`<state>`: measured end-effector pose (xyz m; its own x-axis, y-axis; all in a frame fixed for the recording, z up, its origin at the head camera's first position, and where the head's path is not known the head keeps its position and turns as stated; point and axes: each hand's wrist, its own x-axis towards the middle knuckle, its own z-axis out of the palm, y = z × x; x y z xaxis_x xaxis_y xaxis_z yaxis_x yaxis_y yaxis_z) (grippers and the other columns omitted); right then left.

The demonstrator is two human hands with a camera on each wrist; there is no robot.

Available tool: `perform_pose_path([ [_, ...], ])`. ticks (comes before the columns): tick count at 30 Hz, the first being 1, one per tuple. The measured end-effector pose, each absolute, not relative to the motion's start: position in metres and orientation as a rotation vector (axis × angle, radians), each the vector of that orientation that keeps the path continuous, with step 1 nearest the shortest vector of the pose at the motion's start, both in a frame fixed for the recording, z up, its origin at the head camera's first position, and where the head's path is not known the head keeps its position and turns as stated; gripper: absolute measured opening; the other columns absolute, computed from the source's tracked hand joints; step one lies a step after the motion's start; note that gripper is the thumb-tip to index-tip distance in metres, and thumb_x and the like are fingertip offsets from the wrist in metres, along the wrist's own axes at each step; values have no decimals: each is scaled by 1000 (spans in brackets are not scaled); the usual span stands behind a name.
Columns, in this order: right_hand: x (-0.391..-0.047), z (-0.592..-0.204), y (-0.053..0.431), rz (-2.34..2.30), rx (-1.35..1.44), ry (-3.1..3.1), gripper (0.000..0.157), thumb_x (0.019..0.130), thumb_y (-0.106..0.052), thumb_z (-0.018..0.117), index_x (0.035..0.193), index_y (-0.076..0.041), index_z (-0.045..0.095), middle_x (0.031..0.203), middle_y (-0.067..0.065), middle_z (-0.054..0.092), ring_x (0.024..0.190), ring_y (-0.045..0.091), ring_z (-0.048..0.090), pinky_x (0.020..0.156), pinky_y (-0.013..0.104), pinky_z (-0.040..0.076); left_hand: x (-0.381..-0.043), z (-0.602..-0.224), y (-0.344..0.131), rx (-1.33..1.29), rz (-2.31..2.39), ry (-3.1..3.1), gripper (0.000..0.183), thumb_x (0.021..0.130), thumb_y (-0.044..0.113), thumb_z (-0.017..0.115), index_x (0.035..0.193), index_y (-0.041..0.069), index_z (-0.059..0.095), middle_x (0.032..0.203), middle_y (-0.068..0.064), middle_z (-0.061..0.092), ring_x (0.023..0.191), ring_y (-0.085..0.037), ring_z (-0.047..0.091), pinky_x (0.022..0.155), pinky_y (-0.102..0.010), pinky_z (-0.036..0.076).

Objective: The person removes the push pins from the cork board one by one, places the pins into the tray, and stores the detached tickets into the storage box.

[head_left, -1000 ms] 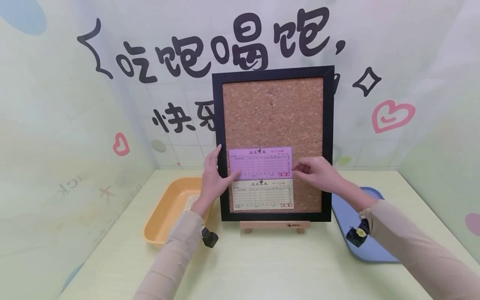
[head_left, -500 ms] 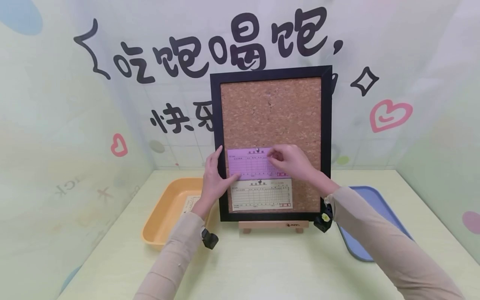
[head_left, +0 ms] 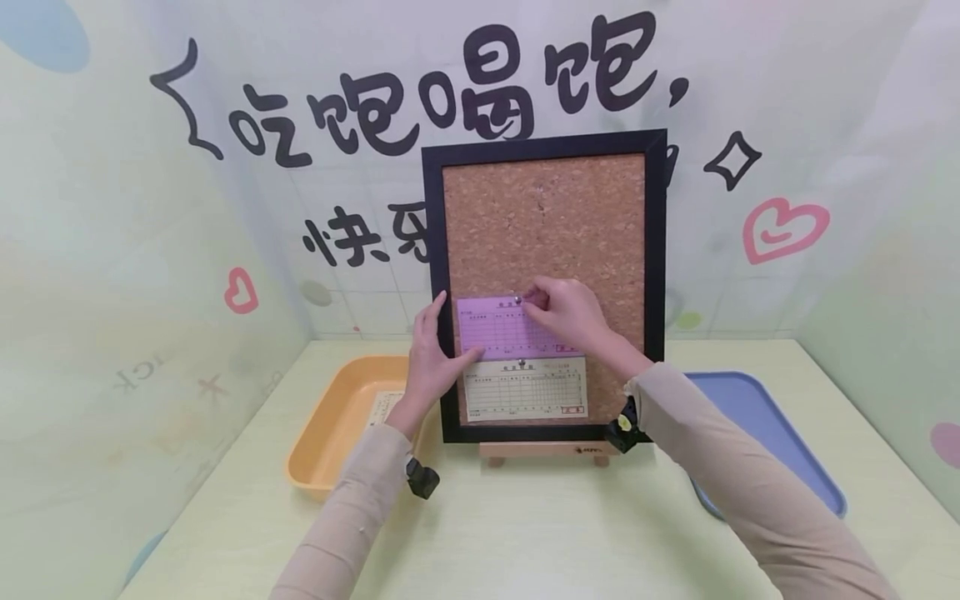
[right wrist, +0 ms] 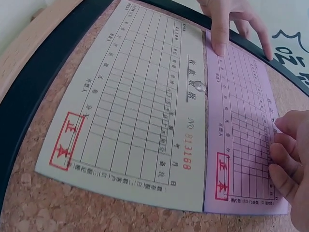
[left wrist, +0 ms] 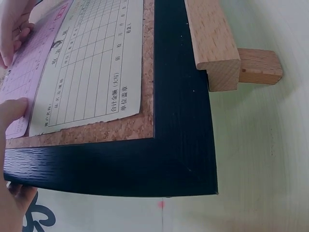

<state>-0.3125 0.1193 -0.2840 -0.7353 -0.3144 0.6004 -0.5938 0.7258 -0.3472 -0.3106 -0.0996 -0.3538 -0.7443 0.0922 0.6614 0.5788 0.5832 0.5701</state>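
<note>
In the head view, the corkboard is gripped at its left edge by the left hand, the thumb laid on the purple slip. Compared with a second ago, the right hand has been brought from that slip's right edge to the pin at its top; the work is thereby judged to be shifted from smoothing to fastening. The right fingers are bent nearly together beside the pin; whether it is pinched cannot be told. Below the fingers, the cream slip is pinned. Above them, "吃饱喝饱" is read in the wall lettering.

In the left wrist view, the left fingers are partly hidden behind the corkboard; beyond the thumb, "合计金额(大写)" and "单位盖章" are printed on the cream slip.

In the right wrist view, that slip is headed "收款收据" and apparently numbered 813168. "正本" is boxed in red on both slips, the purple one's near the right fingers.
</note>
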Motion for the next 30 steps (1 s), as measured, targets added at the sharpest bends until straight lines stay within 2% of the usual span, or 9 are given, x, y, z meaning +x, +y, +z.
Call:
perform_pose_path([
  [11, -312, -285, 107, 705, 640, -2411, 8, 81, -11, 63, 88, -7, 66, 62, -1, 56, 52, 11, 46, 46, 22, 33, -311, -355, -100, -530, -1103, -2234, 92, 69, 23, 79, 143, 17, 24, 133, -16, 34, 122, -29, 38, 102, -44, 32],
  [30, -311, -284, 100, 706, 531, -2431, 4, 81, -10, 62, 85, -8, 64, 63, 0, 58, 53, 13, 49, 49, 24, 35, -311, -355, -100, -546, -1083, -2217, 92, 69, 23, 79, 143, 16, 25, 133, -18, 35, 121, -30, 38, 101, -45, 34],
])
